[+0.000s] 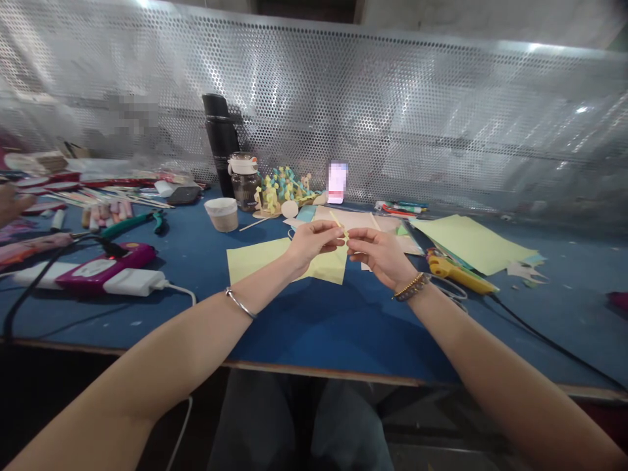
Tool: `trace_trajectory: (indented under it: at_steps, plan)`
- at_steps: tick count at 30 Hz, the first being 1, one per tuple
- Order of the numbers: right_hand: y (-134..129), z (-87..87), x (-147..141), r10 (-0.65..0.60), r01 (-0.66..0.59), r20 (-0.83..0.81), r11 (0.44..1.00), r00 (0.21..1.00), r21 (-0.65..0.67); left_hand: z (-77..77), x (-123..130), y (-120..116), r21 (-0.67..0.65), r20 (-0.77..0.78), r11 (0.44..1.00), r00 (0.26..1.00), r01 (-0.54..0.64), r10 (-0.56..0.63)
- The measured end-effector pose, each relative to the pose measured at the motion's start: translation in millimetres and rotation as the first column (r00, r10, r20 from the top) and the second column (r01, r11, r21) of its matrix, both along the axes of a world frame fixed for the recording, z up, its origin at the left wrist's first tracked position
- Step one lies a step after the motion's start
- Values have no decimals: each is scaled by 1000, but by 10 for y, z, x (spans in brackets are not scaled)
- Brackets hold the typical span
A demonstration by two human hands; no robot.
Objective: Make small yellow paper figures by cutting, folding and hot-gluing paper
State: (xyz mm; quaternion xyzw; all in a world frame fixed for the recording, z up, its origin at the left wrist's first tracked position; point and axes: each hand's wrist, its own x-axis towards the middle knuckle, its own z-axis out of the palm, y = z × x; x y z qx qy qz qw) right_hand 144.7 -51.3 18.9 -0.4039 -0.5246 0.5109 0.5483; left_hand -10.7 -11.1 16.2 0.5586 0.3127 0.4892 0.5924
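My left hand (314, 241) and my right hand (377, 255) meet above the blue table, their fingertips pinching a thin pale yellow paper strip (339, 226) between them. Below my hands lies a pale yellow paper sheet (255, 260), partly hidden by them. A larger sheet of the same pale yellow paper (471, 242) lies to the right. Close to my right hand rests a yellow glue gun (456, 271) with a black cord. A metal bangle (240, 303) circles my left wrist, and a beaded bracelet (411, 286) circles my right.
A perforated metal sheet (343, 111) stands behind the blue worktable (314, 333). On the table are a black thermos (220, 140), a glass jar (244, 183), a paper cup (222, 214), a magenta glue gun (105, 263), a white power strip (44, 275), and green-handled pliers (132, 224). Another person's hand (10, 203) shows at the left edge.
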Motion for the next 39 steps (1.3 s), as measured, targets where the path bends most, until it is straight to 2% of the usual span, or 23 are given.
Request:
trace_trajectory:
  at_steps: [13, 20, 30, 39]
  plan:
    - [15, -8, 26, 26, -27, -55, 999, 998, -18, 21, -27, -11, 4, -65, 998, 995, 70, -70]
    - [14, -8, 21, 24, -24, -53, 1000, 998, -12, 6, -16, -3, 21, -69, 999, 997, 40, -38]
    - [8, -3, 11, -54, 50, 61, 997, 997, 63, 1, -10, -2, 79, -110, 997, 994, 17, -9]
    - [20, -30, 32, -87, 59, 164, 983, 983, 172, 4, -2, -6, 109, -109, 994, 994, 3, 9]
